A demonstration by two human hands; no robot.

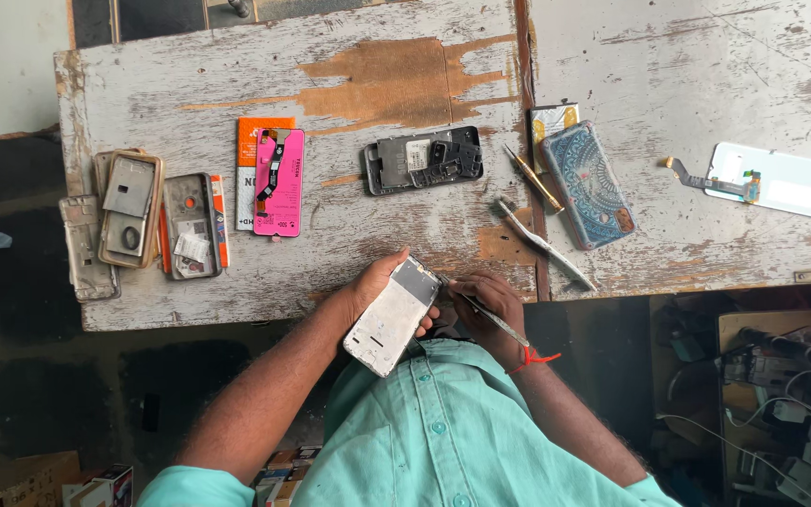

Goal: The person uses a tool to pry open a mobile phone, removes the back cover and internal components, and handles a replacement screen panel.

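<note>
The worn white counter (330,84) carries phone parts; its near edge is partly hidden behind the hands. The left hand (373,286) wraps its fingers (429,314) around an opened phone (392,316), tilted over the counter's edge. The right hand (488,302) pinches a thin tool (492,317), tip at the phone's upper corner; its fingertips are hard to make out.

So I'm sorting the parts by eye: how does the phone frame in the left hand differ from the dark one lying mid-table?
The held phone frame is pale and worn, gripped tilted in the left hand at the table edge; the dark phone frame lies flat, crosswise and untouched. The held one shows a mostly plain surface; the dark one shows exposed components. Both are opened phone bodies.
</note>
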